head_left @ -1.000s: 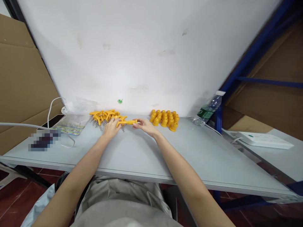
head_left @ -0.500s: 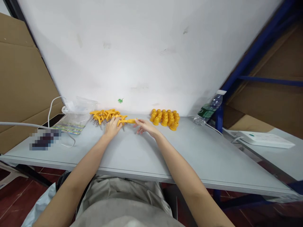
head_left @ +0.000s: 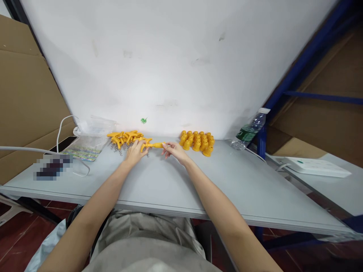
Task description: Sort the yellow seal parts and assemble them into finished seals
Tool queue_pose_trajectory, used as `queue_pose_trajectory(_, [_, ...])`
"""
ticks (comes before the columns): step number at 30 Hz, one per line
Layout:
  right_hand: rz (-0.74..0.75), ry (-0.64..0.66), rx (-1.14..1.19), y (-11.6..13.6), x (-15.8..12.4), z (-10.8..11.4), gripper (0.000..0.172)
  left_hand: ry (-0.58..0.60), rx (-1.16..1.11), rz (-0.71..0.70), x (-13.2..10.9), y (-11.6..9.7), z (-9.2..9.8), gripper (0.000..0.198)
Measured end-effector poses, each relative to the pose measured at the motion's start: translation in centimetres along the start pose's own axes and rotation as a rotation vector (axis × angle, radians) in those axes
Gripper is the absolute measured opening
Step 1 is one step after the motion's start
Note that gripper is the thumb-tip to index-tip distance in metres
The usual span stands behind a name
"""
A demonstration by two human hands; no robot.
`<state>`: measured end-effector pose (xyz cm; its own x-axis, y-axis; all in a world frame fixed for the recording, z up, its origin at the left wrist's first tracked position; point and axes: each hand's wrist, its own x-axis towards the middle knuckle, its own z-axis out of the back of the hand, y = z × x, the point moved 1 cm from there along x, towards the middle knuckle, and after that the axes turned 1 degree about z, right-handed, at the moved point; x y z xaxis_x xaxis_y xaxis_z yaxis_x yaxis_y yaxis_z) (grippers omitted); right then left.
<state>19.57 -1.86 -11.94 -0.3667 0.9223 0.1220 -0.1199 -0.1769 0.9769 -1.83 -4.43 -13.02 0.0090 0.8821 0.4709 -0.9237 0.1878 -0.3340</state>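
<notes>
Between my hands lies a slim yellow plastic piece (head_left: 155, 145), level and just above or on the tabletop. Its left end, with a wider forked part and a short metal chain, is in the closed fingers of my left hand (head_left: 135, 152). The thumb and fingertips of my right hand (head_left: 173, 149) pinch its right end. A heap of yellow star-shaped pieces with ball chains (head_left: 126, 136) lies just behind and left of my left hand. Beyond my right hand stand several yellow cup-shaped pieces (head_left: 197, 141) in close rows.
A plastic bottle (head_left: 249, 130) leans against the white back panel at the right. Clear plastic bags (head_left: 87, 145), white cables and a dark flat object (head_left: 61, 145) lie at the left. A white power strip (head_left: 316, 167) sits on the neighbouring surface.
My right fingers have closed on the right end of the yellow piece; they were looser and more spread before. My left hand has barely moved.
</notes>
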Motion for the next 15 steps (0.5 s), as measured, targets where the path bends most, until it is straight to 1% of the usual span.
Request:
queue_pose_trajectory(5, [0.003,-0.005,-0.048,-0.4,0.2,0.1,0.05,-0.001,0.001,-0.001,0.0,0.0,0.1,0.029])
queue_pose_trajectory(7, [0.036,0.003,-0.058,-0.6,0.2,0.3,0.049,0.001,0.001,-0.001,0.0,0.0,0.1,0.029])
queue_pose_trajectory(10, [0.114,0.018,-0.068,-0.8,0.3,0.7,0.056,0.009,0.002,0.008,0.0,0.0,0.3,0.028])
queue_pose_trajectory(15, [0.173,0.024,-0.096,-1.2,0.5,1.0,0.051,0.007,0.002,0.015,-0.1,-0.2,0.5,0.029])
